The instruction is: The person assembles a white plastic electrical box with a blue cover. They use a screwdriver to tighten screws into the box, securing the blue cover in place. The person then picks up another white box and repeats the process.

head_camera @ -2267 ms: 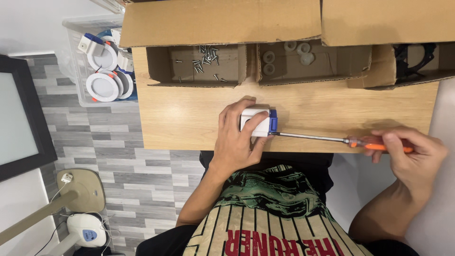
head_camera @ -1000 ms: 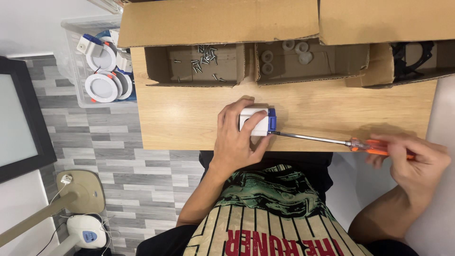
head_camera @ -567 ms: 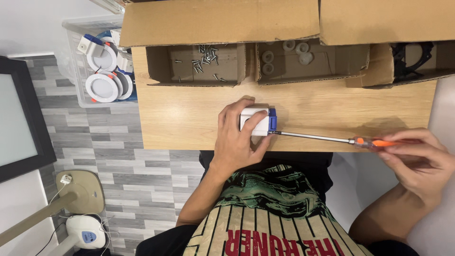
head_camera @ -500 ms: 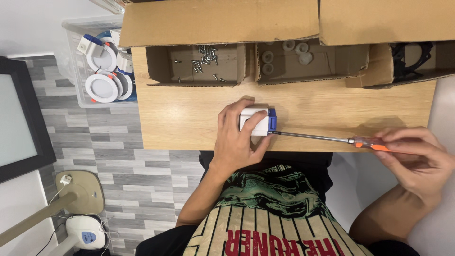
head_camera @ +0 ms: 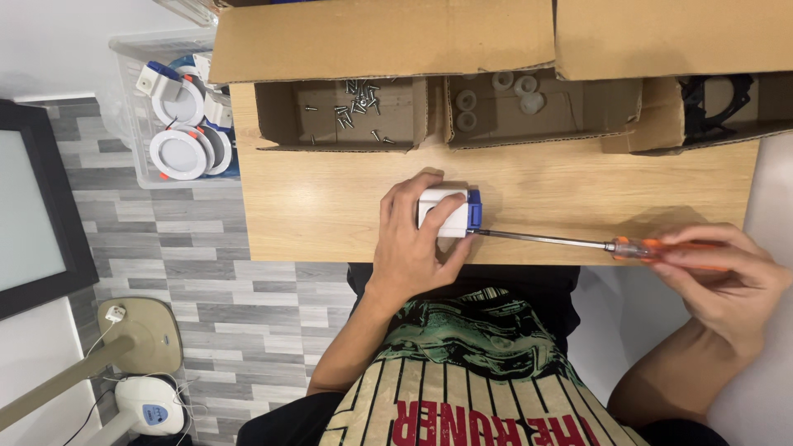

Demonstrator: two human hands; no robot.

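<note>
Where the wooden table [head_camera: 330, 206] meets our lap, we list first our left hand [head_camera: 413, 239], closed around a small white box with a blue end [head_camera: 448, 211], pressing it onto the tabletop near the front edge. Next, our right hand [head_camera: 727, 277], off the table's right corner, fingers wrapped on the orange handle of a long screwdriver [head_camera: 578, 243]; its metal shaft runs level to the left and its tip meets the blue end of the box. Farther back, three open cardboard boxes stand in a row: left box [head_camera: 281, 124] with loose screws [head_camera: 357, 99], middle box [head_camera: 562, 107] with white round caps [head_camera: 504, 91], right box [head_camera: 776, 91] with black ring parts [head_camera: 714, 99]. Beyond the table's left edge, a clear plastic bin [head_camera: 132, 99] holds round white lamp fittings [head_camera: 178, 153].
</note>
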